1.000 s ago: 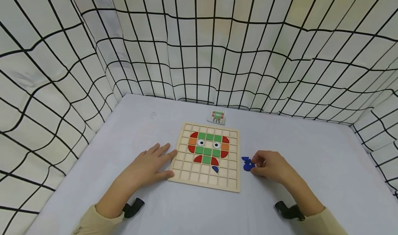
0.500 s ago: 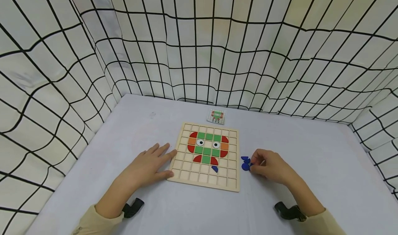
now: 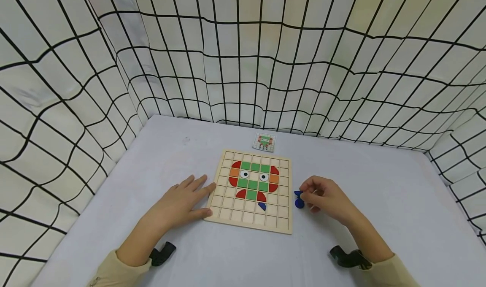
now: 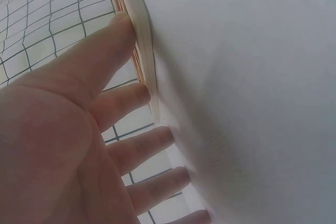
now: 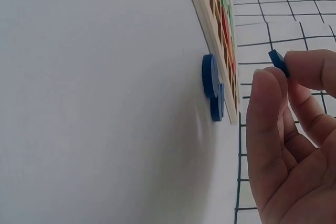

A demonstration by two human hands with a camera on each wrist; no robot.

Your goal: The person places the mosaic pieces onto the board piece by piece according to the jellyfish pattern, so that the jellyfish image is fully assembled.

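A wooden grid board (image 3: 248,223) lies on the table with green, red and orange tiles and two eye discs forming a face. One blue piece (image 3: 262,206) sits near its lower middle, below a red tile. My left hand (image 3: 184,204) lies with fingers spread, thumb and index fingertip at the board's left edge. Right of the board, my right hand (image 3: 328,198) pinches a small blue tile (image 5: 279,63) between thumb and index finger, raised off the table in the right wrist view. Beneath it lie a round blue disc (image 3: 299,204) and another blue piece (image 5: 217,109), close beside the board.
Behind the board lies a small picture card (image 3: 264,142) printed with a similar face on a grid. White walls with black netting (image 3: 239,69) surround the back and sides of the white table (image 3: 379,185).
My right hand has picked up a blue tile from the small pile and shifted slightly left and up, closer to the board. The left hand has stayed at the board's edge.
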